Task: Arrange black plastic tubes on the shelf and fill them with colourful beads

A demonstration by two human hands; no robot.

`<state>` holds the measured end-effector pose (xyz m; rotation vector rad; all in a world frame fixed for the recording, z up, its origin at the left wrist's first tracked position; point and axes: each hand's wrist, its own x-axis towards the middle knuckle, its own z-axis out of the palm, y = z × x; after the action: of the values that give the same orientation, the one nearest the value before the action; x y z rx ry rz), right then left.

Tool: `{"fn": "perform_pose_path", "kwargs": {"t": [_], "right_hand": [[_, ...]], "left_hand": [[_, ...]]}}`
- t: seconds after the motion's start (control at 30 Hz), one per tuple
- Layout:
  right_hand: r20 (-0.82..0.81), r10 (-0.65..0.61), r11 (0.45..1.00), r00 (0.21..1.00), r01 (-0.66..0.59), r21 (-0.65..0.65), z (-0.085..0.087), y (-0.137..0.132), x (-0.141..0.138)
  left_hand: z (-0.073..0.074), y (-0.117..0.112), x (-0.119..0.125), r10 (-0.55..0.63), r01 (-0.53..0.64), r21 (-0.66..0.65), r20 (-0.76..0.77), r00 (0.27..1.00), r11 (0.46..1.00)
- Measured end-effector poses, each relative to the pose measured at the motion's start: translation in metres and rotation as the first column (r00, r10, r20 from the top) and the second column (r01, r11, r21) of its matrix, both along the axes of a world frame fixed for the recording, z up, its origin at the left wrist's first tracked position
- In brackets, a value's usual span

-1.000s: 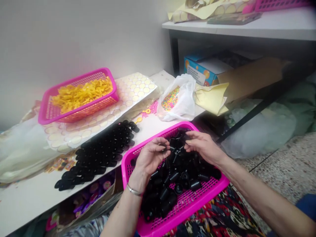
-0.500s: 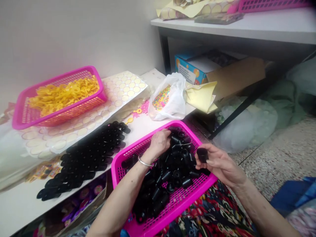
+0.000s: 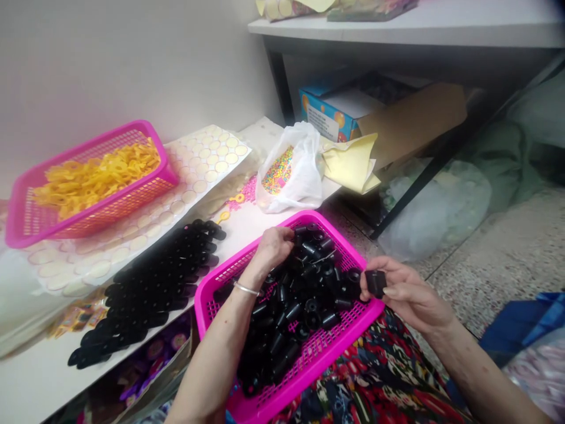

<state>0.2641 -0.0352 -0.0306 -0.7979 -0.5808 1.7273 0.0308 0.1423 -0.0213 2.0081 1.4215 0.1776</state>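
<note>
In my right hand (image 3: 412,294), a short black plastic cylinder (image 3: 376,284) is pinched between thumb and fingers, just off the right rim of a pink plastic basket (image 3: 348,353). Many similar black cylinders (image 3: 286,312), some with hollow ends showing, lie jumbled inside the basket, which rests on my lap. My left hand (image 3: 274,246), with a bracelet on the wrist, reaches over the basket's far side. Its fingers are curled by the black pieces, and whatever they grip is hidden.
Left of the basket, rows of black pieces (image 3: 150,288) lie on a white table (image 3: 26,388). Behind them stand a pink basket of yellow plastic parts (image 3: 97,176) and a white bag of colourful beads (image 3: 293,182). An open box (image 3: 326,115) sits under the shelf (image 3: 397,29).
The camera view has shifted slightly. My right hand has tilted the black cylinder and drawn a little to the right. My left hand stays curled at the basket's far side.
</note>
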Motion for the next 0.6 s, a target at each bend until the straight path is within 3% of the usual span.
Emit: {"fn": "perform_pose_path", "kwargs": {"t": [0.07, 0.23, 0.4, 0.53, 0.6], "right_hand": [[-0.011, -0.028, 0.999, 1.000, 0.028, -0.018, 0.000, 0.000, 0.000], [0.008, -0.116, 0.990, 0.993, 0.116, -0.084, 0.001, -0.002, -0.001], [0.040, -0.130, 0.987, 0.991, 0.133, -0.092, 0.002, -0.004, 0.001], [0.057, -0.127, 0.986, 0.990, 0.132, -0.097, 0.002, -0.005, 0.003], [0.055, -0.129, 0.986, 0.990, 0.134, -0.098, 0.002, -0.004, 0.002]], "left_hand": [[-0.002, -0.005, 0.007, -0.010, 0.012, 0.062, -0.039, 0.999, 0.998], [-0.004, -0.018, 0.024, -0.175, 0.180, 0.196, -0.041, 0.984, 0.964], [-0.005, -0.017, 0.019, -0.062, 0.143, 0.282, -0.278, 0.959, 0.949], [-0.011, -0.011, 0.006, -0.147, 0.191, 0.264, -0.179, 0.973, 0.945], [-0.014, -0.010, 0.002, -0.155, 0.166, 0.180, -0.076, 0.985, 0.970]]}}
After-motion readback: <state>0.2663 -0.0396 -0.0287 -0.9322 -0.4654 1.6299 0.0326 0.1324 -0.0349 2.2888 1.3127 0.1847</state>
